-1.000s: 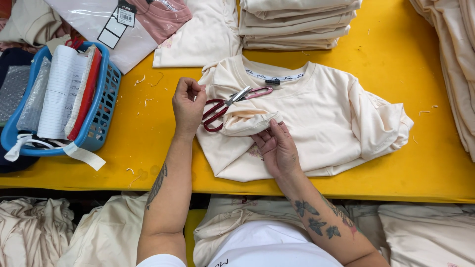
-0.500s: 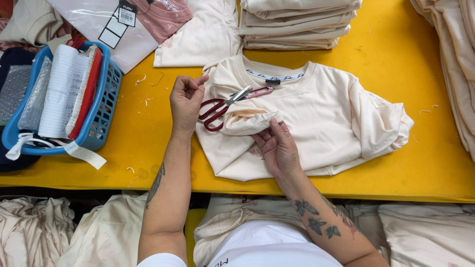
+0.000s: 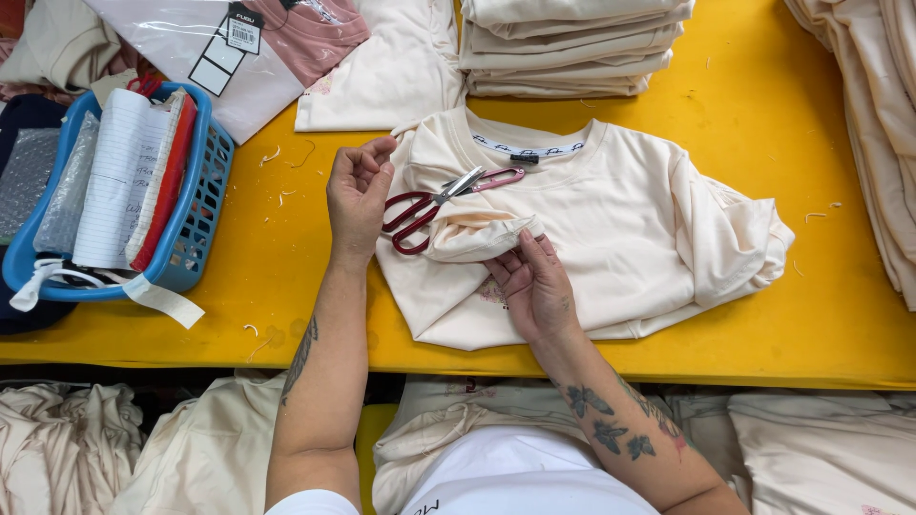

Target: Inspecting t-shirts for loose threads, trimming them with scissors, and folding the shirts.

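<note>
A cream sweatshirt point(image 3: 630, 219) lies folded on the yellow table point(image 3: 763, 324), neck toward the far side. Red-handled scissors point(image 3: 420, 208) rest on its left part, blades pointing right toward a pink clip. My left hand point(image 3: 357, 195) hovers just left of the scissor handles, palm turned up and fingers loosely curled, with nothing visible in it. My right hand point(image 3: 536, 284) pinches the rolled sleeve cuff point(image 3: 472, 238) of the sweatshirt, holding it up just below the scissors.
A blue basket point(image 3: 208, 195) with a lined notebook and a red book sits at the left. Folded cream garments point(image 3: 572, 48) are stacked at the back, beside a bagged pink garment point(image 3: 305, 38). More cream cloth point(image 3: 883, 124) hangs at the right. Thread scraps dot the table.
My left hand has come off the scissor handles and drawn slightly left, palm turning up. The scissors stay on the sweatshirt. My right hand keeps its hold on the cuff.
</note>
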